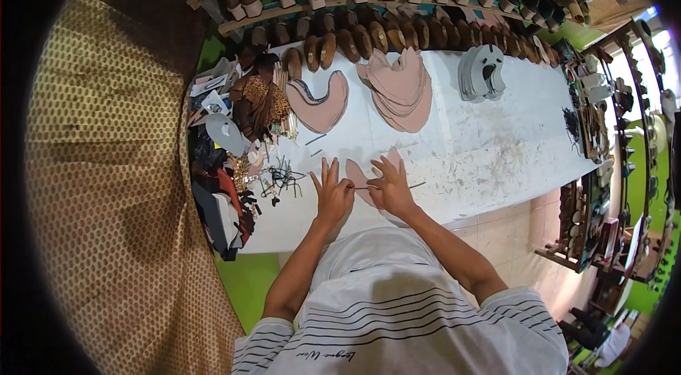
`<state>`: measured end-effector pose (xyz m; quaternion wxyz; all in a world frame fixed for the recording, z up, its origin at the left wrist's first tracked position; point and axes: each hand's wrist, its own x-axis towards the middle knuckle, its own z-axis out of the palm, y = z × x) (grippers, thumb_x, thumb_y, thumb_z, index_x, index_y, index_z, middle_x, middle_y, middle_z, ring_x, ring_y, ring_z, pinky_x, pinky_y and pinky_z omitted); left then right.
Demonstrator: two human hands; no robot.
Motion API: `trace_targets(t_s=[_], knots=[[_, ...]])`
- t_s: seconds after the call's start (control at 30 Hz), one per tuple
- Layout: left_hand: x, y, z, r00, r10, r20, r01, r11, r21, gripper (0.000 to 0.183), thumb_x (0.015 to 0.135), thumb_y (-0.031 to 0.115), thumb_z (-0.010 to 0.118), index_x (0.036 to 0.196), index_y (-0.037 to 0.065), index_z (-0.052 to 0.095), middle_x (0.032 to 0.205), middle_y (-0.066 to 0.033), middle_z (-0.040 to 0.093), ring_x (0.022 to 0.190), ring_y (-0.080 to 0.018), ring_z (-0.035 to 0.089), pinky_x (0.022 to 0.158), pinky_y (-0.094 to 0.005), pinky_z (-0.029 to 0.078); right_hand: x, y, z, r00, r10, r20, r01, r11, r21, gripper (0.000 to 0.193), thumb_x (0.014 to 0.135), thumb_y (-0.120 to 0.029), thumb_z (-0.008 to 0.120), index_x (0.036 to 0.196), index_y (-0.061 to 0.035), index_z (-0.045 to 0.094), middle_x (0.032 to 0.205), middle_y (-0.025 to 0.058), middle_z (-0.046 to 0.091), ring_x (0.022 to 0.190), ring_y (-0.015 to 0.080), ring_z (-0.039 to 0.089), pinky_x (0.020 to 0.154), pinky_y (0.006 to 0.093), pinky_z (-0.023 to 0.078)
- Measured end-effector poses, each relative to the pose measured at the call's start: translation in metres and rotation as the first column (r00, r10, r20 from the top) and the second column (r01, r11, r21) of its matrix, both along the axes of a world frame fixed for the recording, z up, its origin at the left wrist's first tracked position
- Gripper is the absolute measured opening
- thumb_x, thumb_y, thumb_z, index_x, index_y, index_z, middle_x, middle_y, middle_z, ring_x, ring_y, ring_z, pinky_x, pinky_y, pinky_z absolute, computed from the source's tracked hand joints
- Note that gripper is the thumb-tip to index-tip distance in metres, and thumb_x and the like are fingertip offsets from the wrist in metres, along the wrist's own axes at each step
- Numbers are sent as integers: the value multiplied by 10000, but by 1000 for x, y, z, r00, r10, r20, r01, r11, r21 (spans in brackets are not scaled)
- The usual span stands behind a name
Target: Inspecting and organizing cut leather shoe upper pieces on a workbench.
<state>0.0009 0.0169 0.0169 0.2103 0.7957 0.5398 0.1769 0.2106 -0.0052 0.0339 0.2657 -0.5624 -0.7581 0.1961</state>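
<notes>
White shirt with thin dark stripes [369, 304] fills the near middle. Beyond it, two bare hands meet over the near edge of a long white worktop [454, 102]. The left hand [332, 192] has its thumb and forefinger pinched together, its grip closed on a thin, straight, dark strip [362, 188], with the other fingers spread. The right hand [390, 189] pinches the same strip just beside it, and the strip's free end juts out to the right. Below both lies a flat, pale pink curved piece [353, 172], partly hidden by the right hand.

Farther off, to the left, rests a pink crescent-shaped piece [332, 111] with a dark inner edge; to its right sit a stack of pink curved pieces [402, 105] and, farther right, a stack of grey curved pieces [477, 77]. Leopard-print fabric [257, 95] is heaped at the left, with a tangle of black strips [285, 176] nearer the left hand. Brown shoes [346, 43] line the far side.
</notes>
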Motion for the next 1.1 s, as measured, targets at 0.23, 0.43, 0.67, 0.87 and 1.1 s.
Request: trace_targets(t_s=[0.23, 0.43, 0.67, 0.87, 1.1], knots=[[-5, 0, -4, 999, -17, -42, 21, 995, 93, 91, 866, 188, 771, 905, 109, 746, 1615, -215, 367, 1553, -470, 188, 1158, -782, 52, -31, 12, -29, 990, 66, 121, -65, 998, -14, 172, 879, -258, 723, 935, -125, 816, 1507, 78, 542, 1483, 343, 379, 1176, 721, 174], [-8, -2, -3, 999, 19, -29, -16, 996, 86, 82, 878, 175, 755, 927, 109, 750, 1604, -209, 384, 1554, -457, 200, 1159, -779, 57, -36, 8, -40, 974, 75, 214, -97, 991, 91, 149, 884, -238, 715, 875, -102, 777, 1492, 95, 549, 1487, 346, 373, 1180, 728, 158], [-13, 8, -7, 967, 252, 38, -254, 965, 64, 142, 907, 171, 713, 1037, 124, 745, 1604, -200, 381, 1564, -455, 167, 1156, -773, 57, -39, 17, -23, 994, -94, 47, 97, 993, -71, 79, 827, -157, 746, 852, -83, 753, 1447, 145, 570, 1479, 367, 386, 1148, 730, 180], [0, 15, 1, 971, 230, 63, -230, 973, -10, 180, 901, 181, 715, 1054, 93, 750, 1610, -223, 354, 1568, -456, 127, 1156, -779, 30, -36, 33, -23, 977, -211, 15, 212, 973, -88, 67, 822, -139, 750, 873, -94, 753, 1444, 170, 567, 1462, 378, 402, 1129, 746, 182], [10, 22, 1, 980, 199, 22, -199, 980, 8, 169, 881, 198, 739, 1035, 133, 767, 1616, -204, 343, 1572, -451, 117, 1152, -786, 5, -29, 47, -18, 918, -377, 122, 384, 922, -45, 61, 842, -149, 734, 873, -101, 756, 1461, 157, 556, 1466, 392, 391, 1129, 777, 157]])
